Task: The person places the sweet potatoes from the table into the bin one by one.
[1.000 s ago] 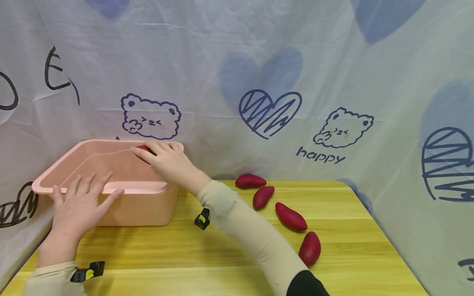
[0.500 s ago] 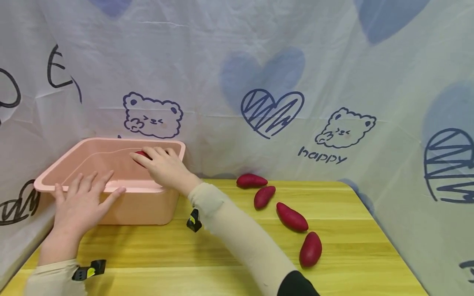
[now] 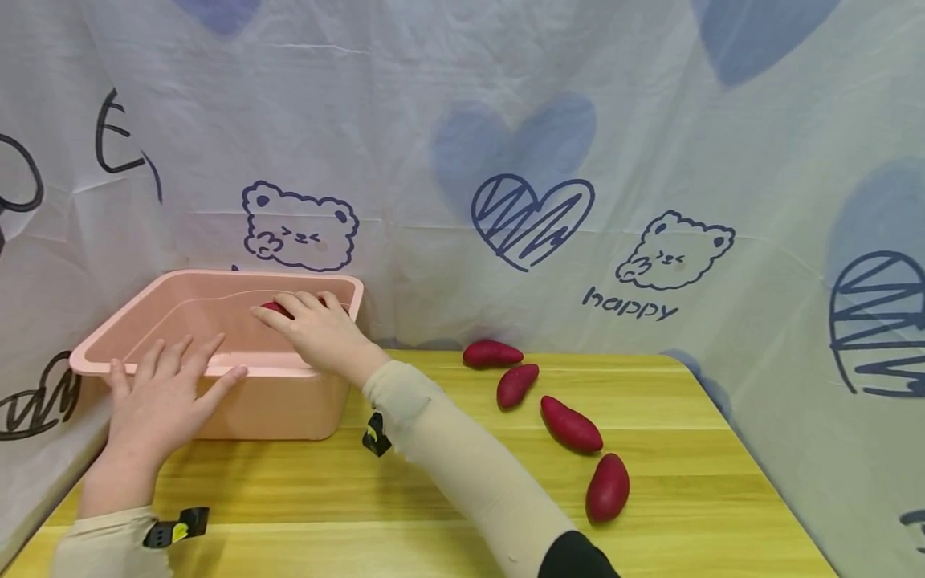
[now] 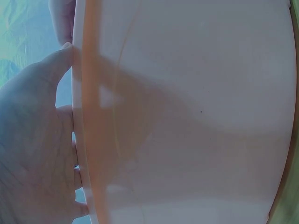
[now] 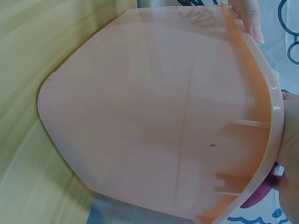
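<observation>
Now lower, your right hand [image 3: 320, 329] grips a sweet potato [image 3: 275, 308] over the pink tub [image 3: 289, 409] (four others [image 3: 571, 425] lie outside). Your left hand [image 3: 160, 401] rests splayed.

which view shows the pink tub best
The head view: it shows the pink tub most fully, with rim, inside and front wall, though the left hand and right hand cover parts. The left wrist view shows just outer wall and rim close up; the right wrist view, outer wall and curving rim.
</observation>
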Demonstrator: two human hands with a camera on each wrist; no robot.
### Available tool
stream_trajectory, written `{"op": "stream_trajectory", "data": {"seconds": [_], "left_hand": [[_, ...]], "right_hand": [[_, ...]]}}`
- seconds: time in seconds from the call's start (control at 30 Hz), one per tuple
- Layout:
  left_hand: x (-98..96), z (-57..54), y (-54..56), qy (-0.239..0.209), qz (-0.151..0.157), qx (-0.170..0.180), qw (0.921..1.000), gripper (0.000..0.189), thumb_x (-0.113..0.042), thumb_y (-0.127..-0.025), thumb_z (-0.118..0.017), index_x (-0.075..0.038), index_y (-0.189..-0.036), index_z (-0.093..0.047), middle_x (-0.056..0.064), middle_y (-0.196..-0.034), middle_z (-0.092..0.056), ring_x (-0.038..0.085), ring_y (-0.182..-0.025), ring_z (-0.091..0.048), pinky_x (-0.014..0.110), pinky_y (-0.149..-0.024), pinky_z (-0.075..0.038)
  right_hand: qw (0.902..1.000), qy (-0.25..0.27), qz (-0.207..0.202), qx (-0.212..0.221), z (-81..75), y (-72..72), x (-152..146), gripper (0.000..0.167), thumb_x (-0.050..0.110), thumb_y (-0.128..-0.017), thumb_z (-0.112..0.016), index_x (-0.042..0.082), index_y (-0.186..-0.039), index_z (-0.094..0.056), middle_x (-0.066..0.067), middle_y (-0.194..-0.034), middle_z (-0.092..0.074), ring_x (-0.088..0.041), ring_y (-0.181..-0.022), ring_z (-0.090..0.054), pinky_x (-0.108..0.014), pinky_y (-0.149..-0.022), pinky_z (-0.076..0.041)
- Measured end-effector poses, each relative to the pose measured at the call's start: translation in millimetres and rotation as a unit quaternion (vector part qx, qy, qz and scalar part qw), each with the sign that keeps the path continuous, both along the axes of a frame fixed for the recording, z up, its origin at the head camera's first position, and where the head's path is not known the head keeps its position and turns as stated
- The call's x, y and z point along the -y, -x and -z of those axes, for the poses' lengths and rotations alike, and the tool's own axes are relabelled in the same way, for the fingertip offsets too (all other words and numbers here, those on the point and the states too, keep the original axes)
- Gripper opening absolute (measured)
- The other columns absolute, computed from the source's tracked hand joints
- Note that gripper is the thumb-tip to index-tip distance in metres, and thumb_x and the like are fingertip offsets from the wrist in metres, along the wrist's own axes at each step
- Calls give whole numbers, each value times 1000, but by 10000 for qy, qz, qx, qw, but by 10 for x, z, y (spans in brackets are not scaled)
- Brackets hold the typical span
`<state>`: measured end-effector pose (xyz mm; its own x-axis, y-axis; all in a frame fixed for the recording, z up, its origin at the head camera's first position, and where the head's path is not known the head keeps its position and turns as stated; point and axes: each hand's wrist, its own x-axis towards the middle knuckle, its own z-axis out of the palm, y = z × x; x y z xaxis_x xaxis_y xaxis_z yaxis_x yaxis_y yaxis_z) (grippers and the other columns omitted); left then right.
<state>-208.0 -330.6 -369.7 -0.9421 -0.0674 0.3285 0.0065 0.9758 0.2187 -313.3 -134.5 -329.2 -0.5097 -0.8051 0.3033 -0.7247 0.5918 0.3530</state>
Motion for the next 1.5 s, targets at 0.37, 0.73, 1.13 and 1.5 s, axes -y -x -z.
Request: {"op": "stream_trajectory", "data": {"seconds": [0.37, 0.73, 1.13, 1.5], "left_hand": [[-11, -4, 14, -72, 21, 60, 10000, 73, -66, -96, -34, -23, -155, -25, 27, -152, -30, 54, -140, -17, 78, -107, 10], [-17, 3, 26, -59, 9, 98, 9999, 74, -67, -96, -34, -22, -154, -27, 28, -151, -31, 54, -140, -16, 79, -106, 9], [-6, 4, 15, -65, 3, 92, 9999, 74, -67, -96, -34, -22, -154, -27, 28, -151, -31, 54, -139, -16, 79, -106, 10], [11, 2, 2, -48, -2, 96, 9999, 73, -66, -96, -34, -21, -154, -27, 28, -151, -30, 54, -139, -16, 79, -107, 9]], "right_hand": [[9999, 18, 28, 95, 0, 28, -17, 49, 20, -106, -34, 36, -152, -29, 7, -155, -37, -11, -143, -35, -38, -113, -36], [9996, 38, 39, 268, 6, 36, -21, 53, 19, -104, -43, 34, -153, -27, 6, -155, -37, -13, -144, -34, -40, -116, -33], [9992, 378, -82, 50, 43, 77, -36, 54, 30, -100, -52, 31, -151, -33, 4, -151, -43, -14, -140, -41, -39, -112, -37], [9949, 904, -345, -272, 50, 83, -176, 52, 42, -99, -53, 26, -147, -43, 3, -145, -50, -14, -136, -46, -35, -110, -41]]}}
